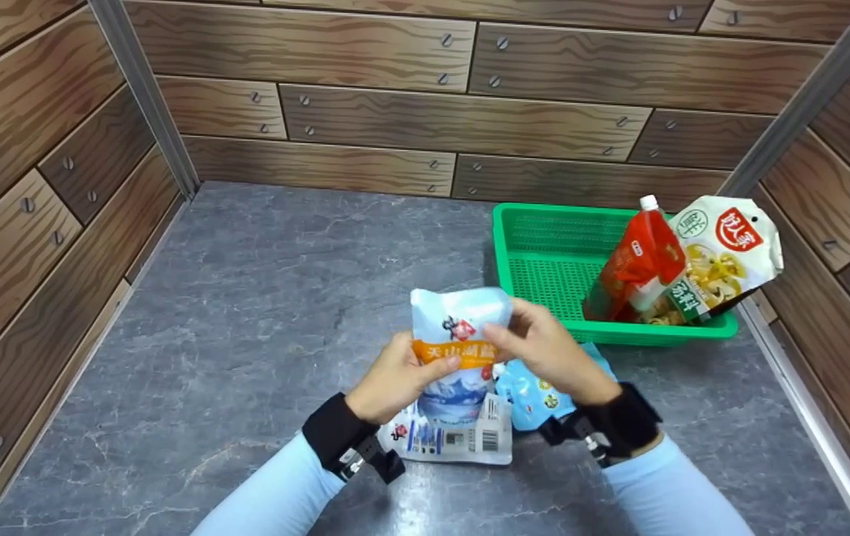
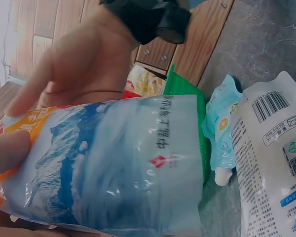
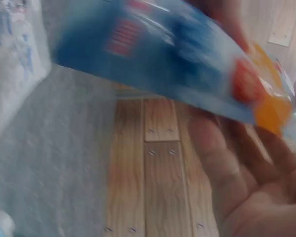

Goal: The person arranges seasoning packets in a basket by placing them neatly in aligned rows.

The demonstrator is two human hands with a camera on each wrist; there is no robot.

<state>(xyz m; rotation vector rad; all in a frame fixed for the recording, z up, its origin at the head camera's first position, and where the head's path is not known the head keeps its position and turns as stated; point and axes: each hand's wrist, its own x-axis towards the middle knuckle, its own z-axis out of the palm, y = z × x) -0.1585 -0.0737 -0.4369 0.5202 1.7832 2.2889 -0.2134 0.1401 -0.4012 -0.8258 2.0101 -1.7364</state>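
The table (image 1: 246,335) left of the left hand (image 1: 399,380) allows passage, while the basket (image 1: 551,275) beyond the right hand (image 1: 555,350) and blue pouch (image 1: 528,402) beneath it obstruct.

Thin, smooth, shiny plastic on the blue and white bag (image 2: 123,163). Glossy plastic too on the gray bag (image 1: 462,441), the light blue pouch (image 1: 537,402) and the red pouch (image 1: 637,257). Hard plastic, full of little holes, for the green basket (image 1: 551,227). Smooth, stone-like top on the table (image 1: 283,298), with a bit of shine. Wood-look boards on the walls (image 1: 365,59). Dull gray metal on the post (image 1: 146,97). Soft, matt cloth on the blue sleeves (image 1: 269,491).
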